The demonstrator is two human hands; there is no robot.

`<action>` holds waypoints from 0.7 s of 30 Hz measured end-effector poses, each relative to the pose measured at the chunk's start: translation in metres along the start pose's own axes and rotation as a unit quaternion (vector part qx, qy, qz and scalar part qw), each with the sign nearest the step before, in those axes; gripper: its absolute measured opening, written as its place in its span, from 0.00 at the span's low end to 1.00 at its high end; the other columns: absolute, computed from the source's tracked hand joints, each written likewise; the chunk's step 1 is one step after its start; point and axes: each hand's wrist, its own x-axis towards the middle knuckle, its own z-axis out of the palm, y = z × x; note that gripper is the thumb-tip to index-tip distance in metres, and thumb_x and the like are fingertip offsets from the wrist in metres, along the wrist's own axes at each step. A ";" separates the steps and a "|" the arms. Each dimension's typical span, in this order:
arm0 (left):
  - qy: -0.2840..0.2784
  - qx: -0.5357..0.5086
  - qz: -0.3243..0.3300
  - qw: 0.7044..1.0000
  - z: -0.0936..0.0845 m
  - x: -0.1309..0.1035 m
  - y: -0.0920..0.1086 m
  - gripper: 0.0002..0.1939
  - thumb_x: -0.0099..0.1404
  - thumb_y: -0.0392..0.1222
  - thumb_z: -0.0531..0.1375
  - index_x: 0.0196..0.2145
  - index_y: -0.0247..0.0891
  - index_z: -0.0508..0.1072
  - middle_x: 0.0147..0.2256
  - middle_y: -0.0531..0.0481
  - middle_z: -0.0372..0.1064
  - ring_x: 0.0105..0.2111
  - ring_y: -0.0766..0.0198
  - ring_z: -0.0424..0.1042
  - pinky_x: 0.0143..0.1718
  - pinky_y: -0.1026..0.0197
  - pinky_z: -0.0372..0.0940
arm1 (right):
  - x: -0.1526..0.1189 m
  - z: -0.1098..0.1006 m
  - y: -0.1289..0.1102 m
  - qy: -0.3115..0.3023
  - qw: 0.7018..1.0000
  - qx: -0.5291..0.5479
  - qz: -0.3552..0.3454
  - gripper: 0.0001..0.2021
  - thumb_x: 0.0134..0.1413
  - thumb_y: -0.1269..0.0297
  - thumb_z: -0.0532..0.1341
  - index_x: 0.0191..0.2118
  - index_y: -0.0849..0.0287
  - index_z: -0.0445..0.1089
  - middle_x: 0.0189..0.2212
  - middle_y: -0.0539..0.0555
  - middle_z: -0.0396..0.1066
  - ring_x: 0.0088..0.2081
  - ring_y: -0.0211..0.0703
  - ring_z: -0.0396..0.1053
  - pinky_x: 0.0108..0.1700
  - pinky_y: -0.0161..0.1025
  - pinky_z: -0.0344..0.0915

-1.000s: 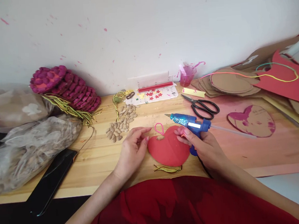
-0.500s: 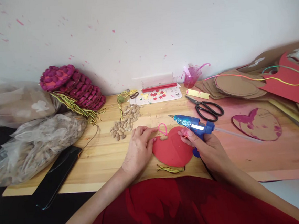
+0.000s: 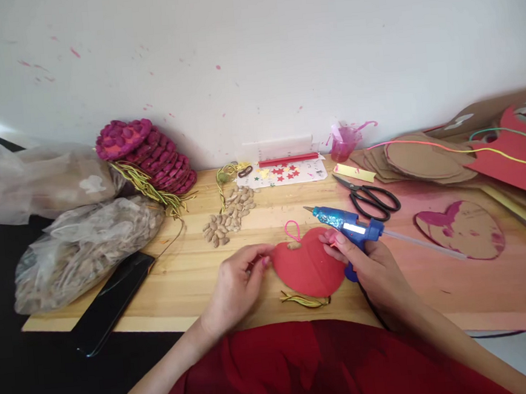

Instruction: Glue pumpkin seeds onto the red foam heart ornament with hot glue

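A red heart-shaped card (image 3: 308, 272) lies before me at the table's front. A single peanut (image 3: 294, 245) sits in its top notch, with a pink cord loop (image 3: 292, 231) rising behind. My left hand (image 3: 238, 287) is at the heart's left edge, thumb and forefinger apart, fingertips at or very near the card. My right hand (image 3: 371, 264) grips a blue glue gun (image 3: 342, 221), nozzle pointing left over the heart's upper right. Its thumb and fingertips also come together at the heart's right edge. Below the heart lies a yellow-green tassel (image 3: 305, 300).
Loose peanuts (image 3: 228, 215) lie behind the heart. Black scissors (image 3: 372, 200), a paint-smeared cardboard heart (image 3: 461, 230) and cardboard ovals (image 3: 424, 157) are to the right. Left are a bag of peanuts (image 3: 89, 253), a black phone (image 3: 114, 303) and stacked purple pieces (image 3: 150, 157). Red stars (image 3: 286, 172) lie on paper behind.
My left hand has drawn back from the heart's notch, down and to the left, and its fingers have parted. My right hand still holds the glue gun. The whole view has shifted slightly.
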 end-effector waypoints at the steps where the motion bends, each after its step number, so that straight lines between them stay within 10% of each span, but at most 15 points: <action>1: -0.012 -0.022 -0.016 1.000 0.001 -0.005 0.002 0.12 0.69 0.38 0.57 0.48 0.39 0.76 0.44 0.45 0.76 0.44 0.60 0.75 0.47 0.58 0.69 | 0.000 0.000 0.000 -0.002 1.000 0.005 -0.003 0.17 0.51 0.51 0.70 0.43 0.55 0.78 0.43 0.53 0.80 0.47 0.46 0.76 0.52 0.40 0.74; 13: 0.017 -0.171 -0.071 0.983 0.001 0.007 0.011 0.12 0.66 0.38 0.60 0.46 0.36 0.77 0.45 0.43 0.77 0.46 0.58 0.75 0.49 0.57 0.68 | -0.005 0.029 -0.006 0.030 0.996 0.087 -0.020 0.18 0.48 0.49 0.71 0.41 0.55 0.79 0.43 0.51 0.79 0.49 0.47 0.75 0.54 0.40 0.73; 21: -0.035 -0.258 -0.134 0.956 -0.011 -0.013 0.010 0.13 0.66 0.44 0.62 0.47 0.38 0.76 0.47 0.42 0.76 0.46 0.56 0.76 0.46 0.57 0.68 | -0.026 -0.005 -0.023 0.091 0.995 0.050 0.009 0.20 0.38 0.48 0.75 0.38 0.53 0.79 0.45 0.51 0.79 0.52 0.48 0.75 0.51 0.32 0.73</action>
